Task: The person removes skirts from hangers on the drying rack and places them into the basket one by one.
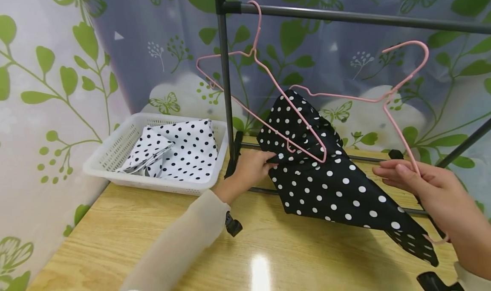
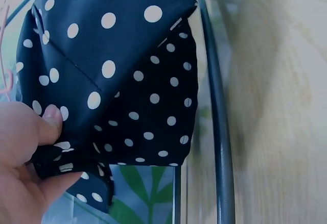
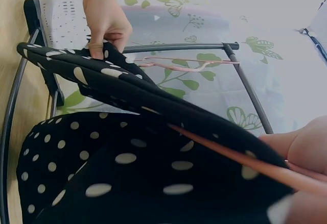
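Note:
My left hand (image 1: 251, 169) pinches an edge of a black cloth with white polka dots (image 1: 337, 193). In the left wrist view the thumb and fingers gather the black cloth (image 2: 127, 81) into folds. My right hand (image 1: 433, 184) holds the side of a pink clothes hanger (image 1: 389, 97), whose hook is free of the rail. In the right wrist view the hanger's pink bar (image 3: 230, 155) runs into the folds of the cloth; its far part is hidden. The cloth hangs slantwise between both hands, above the table.
A second pink hanger (image 1: 255, 54) hangs from the rack's dark rail (image 1: 345, 16), in front of the black cloth. A white basket (image 1: 96, 165) at the left holds white cloth with black dots (image 1: 188, 150). The rack's upright (image 1: 226, 78) stands near the basket on the wooden table (image 1: 215, 248).

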A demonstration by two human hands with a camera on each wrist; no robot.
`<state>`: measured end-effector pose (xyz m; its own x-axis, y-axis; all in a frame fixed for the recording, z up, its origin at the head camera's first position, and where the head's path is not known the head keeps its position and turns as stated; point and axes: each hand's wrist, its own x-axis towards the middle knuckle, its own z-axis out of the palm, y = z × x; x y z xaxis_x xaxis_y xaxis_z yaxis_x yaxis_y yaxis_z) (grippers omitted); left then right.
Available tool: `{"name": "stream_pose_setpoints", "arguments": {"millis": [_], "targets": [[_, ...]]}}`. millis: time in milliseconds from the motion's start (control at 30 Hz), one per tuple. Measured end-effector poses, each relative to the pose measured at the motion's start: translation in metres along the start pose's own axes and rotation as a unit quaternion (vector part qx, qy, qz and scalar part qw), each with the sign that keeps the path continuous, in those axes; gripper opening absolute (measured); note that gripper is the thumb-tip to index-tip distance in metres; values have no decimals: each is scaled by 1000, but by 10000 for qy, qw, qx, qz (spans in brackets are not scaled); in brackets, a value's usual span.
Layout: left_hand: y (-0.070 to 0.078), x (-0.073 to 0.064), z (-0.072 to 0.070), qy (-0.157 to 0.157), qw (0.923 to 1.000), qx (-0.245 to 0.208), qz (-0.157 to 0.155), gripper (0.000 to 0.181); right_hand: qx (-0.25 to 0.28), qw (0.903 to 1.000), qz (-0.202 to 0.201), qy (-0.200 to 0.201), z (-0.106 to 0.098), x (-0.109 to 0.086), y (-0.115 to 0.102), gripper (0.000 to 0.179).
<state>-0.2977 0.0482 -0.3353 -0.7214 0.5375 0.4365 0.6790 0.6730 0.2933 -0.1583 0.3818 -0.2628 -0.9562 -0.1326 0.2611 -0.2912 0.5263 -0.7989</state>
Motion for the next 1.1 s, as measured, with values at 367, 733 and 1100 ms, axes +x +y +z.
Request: {"name": "stream_pose_setpoints", "arguments": {"millis": [367, 733, 1100], "targets": [[19, -18, -3, -378, 9991, 19, 168, 11, 131, 9999, 57, 30, 4, 6, 0, 35], [40, -23, -7, -466, 9963, -73, 720, 17, 1368, 9902, 66, 260, 8, 12, 2, 34], [36, -22, -14, -713, 9958, -11, 581, 13, 1277, 9914, 104, 271, 10, 13, -3, 35]]}}
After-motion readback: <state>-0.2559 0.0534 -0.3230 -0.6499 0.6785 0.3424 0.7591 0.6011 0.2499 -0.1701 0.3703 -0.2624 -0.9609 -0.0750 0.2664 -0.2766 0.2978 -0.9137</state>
